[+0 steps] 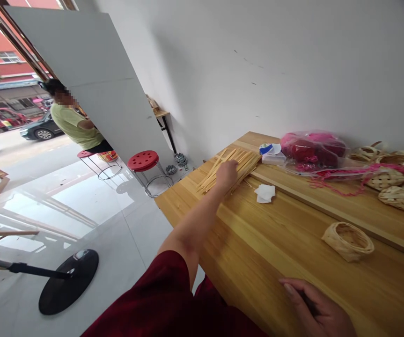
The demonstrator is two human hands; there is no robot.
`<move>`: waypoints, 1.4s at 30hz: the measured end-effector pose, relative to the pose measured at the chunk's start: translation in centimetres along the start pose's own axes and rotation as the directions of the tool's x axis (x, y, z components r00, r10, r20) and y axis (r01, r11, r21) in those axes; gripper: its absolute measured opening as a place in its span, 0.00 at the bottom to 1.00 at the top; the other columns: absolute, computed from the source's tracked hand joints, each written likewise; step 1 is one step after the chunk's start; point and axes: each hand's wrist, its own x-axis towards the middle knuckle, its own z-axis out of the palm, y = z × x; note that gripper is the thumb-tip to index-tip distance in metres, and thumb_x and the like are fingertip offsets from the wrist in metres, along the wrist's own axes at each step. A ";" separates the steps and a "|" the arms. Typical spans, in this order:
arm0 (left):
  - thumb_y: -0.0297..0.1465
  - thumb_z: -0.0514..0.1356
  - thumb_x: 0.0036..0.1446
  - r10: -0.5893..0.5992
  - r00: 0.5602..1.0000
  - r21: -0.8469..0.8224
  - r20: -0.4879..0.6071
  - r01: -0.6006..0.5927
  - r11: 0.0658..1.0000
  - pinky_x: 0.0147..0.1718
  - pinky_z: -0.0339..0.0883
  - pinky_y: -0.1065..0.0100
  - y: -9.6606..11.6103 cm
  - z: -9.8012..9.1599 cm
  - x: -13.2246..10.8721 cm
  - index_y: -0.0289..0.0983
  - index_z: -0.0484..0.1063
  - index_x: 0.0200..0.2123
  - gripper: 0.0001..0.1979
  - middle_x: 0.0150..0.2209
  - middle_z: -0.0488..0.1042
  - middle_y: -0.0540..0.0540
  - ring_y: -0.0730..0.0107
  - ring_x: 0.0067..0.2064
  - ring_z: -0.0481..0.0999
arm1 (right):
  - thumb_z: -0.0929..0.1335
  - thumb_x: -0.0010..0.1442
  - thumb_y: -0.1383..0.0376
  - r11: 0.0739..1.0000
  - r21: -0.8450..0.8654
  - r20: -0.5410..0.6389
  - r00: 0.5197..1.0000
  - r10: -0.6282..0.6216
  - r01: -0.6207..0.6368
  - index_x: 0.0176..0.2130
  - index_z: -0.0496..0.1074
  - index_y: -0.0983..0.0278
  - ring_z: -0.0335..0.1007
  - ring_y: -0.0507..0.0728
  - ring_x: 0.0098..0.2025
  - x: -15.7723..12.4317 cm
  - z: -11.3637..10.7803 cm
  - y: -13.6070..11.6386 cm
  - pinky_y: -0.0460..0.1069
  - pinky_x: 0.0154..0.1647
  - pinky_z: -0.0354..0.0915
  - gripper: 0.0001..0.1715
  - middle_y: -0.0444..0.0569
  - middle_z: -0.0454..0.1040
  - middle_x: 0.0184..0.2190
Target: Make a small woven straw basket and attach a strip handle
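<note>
Currently, the left hand (227, 175), centre, touches unwoven strips (246, 161); the right hand (319, 306), lower right, is curled; neither grip is discernible. One basket (344, 249), right, appears woven.

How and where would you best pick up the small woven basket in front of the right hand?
Hold the basket by the rim nearest the right hand, probably coming from above: its open mouth faces up, so the wall could be pinched inside and out.

Hands (227, 174), two; table (258, 255), one; bundle of strips (248, 162), one; woven baskets (340, 244), at least four; plastic bag (314, 150), one; red stools (143, 160), two; bystander (73, 124), one; fan base (69, 283), one.
</note>
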 end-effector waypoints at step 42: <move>0.32 0.65 0.67 0.593 0.801 -0.636 0.082 -0.416 0.650 0.39 0.75 0.66 3.4 -0.9 -26.7 0.43 0.83 0.47 0.08 0.40 0.83 0.46 0.66 0.39 0.81 | 0.81 0.46 0.40 0.615 0.764 -0.081 0.917 0.391 -0.195 0.33 0.84 0.63 0.70 0.52 0.25 -1.2 -4.8 -7.3 0.47 0.23 0.63 0.31 0.49 0.79 0.26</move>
